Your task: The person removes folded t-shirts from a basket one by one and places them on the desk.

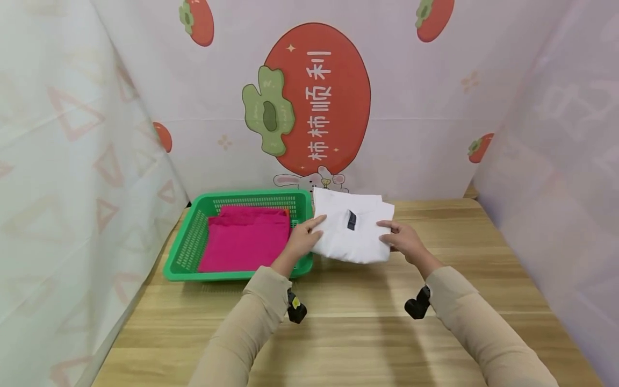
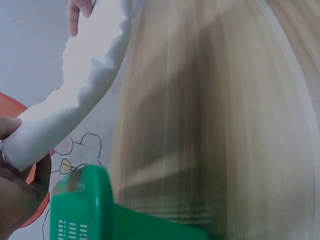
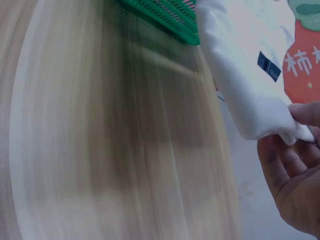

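Observation:
A folded white garment (image 1: 358, 242) with a dark label (image 1: 352, 220) is held up above the table, just right of the basket. My left hand (image 1: 302, 240) pinches its left edge, thumb on top and fingers beneath. At the opposite edge my right hand (image 1: 406, 240) grips it the same way; the right wrist view shows the fingers (image 3: 287, 160) curled under the cloth. In the left wrist view the garment (image 2: 82, 85) spans between both hands, clear of the tabletop. A folded magenta garment (image 1: 246, 242) lies in the green basket (image 1: 208, 276).
The basket stands at the table's back left, its right rim close to my left hand. Behind the wooden table (image 1: 338, 333) hangs a printed backdrop (image 1: 411, 134), with white curtains (image 1: 72, 188) at the sides. A bit of orange (image 1: 287, 212) shows beside the magenta cloth.

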Available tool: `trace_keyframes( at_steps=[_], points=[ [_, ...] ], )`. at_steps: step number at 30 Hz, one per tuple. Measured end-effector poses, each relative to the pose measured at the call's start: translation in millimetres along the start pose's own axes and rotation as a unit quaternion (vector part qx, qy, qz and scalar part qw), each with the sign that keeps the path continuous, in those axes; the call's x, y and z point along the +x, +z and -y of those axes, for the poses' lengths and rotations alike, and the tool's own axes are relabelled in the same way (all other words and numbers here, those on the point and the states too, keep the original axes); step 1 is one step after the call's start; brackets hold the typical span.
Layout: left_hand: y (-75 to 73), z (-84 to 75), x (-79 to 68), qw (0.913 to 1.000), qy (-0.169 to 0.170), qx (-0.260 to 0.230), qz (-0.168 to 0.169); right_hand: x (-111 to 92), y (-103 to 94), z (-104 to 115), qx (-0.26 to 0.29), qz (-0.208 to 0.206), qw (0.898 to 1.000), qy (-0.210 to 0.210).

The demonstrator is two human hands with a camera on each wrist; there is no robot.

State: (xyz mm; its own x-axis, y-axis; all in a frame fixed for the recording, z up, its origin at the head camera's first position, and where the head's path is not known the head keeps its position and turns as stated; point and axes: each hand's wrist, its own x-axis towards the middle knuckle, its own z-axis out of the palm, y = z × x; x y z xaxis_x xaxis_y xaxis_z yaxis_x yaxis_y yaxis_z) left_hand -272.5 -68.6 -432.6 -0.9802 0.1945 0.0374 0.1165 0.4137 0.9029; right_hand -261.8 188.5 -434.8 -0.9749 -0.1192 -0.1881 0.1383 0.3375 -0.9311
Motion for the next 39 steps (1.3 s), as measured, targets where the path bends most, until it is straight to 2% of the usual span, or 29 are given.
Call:
trace_keyframes(
  at_steps=[2,7,12,15,20,24,27,33,39],
  points=[
    [7.2,1.5,2.1,0.9995,0.014,0.013,0.025,-1,-4.1,-5,-0.017,-0.006,1.0,0.003],
    [24.0,0.4,5.1,0.996,0.025,0.042,0.076,-2,-12.1,-17,-0.041,-0.019,0.999,0.017],
    [37.8,-1.4,9.7,0.995,0.023,0.066,0.071,-1,-16.9,-22,-0.048,-0.028,0.998,0.019],
    [46.0,-0.1,13.4,0.9946,0.006,0.079,0.068,0,-18.9,-25,-0.06,-0.033,0.997,0.019],
    [58.1,1.8,14.6,0.9913,-0.024,0.094,0.089,2,-21.7,-30,-0.092,-0.034,0.995,0.029],
    [64.8,4.5,13.8,0.9895,-0.037,0.086,0.11,4,-23.5,-35,-0.102,-0.027,0.993,0.047],
    [69.2,6.9,13.3,0.9893,-0.048,0.078,0.113,7,-23.3,-39,-0.098,-0.017,0.993,0.065],
    [78.2,17.9,9.0,0.9892,-0.062,0.084,0.102,12,-19.7,-53,-0.093,0.004,0.991,0.1],
    [84.0,31.3,6.3,0.9886,-0.085,0.079,0.096,17,-20.2,-67,-0.092,-0.003,0.989,0.119]
  ],
)
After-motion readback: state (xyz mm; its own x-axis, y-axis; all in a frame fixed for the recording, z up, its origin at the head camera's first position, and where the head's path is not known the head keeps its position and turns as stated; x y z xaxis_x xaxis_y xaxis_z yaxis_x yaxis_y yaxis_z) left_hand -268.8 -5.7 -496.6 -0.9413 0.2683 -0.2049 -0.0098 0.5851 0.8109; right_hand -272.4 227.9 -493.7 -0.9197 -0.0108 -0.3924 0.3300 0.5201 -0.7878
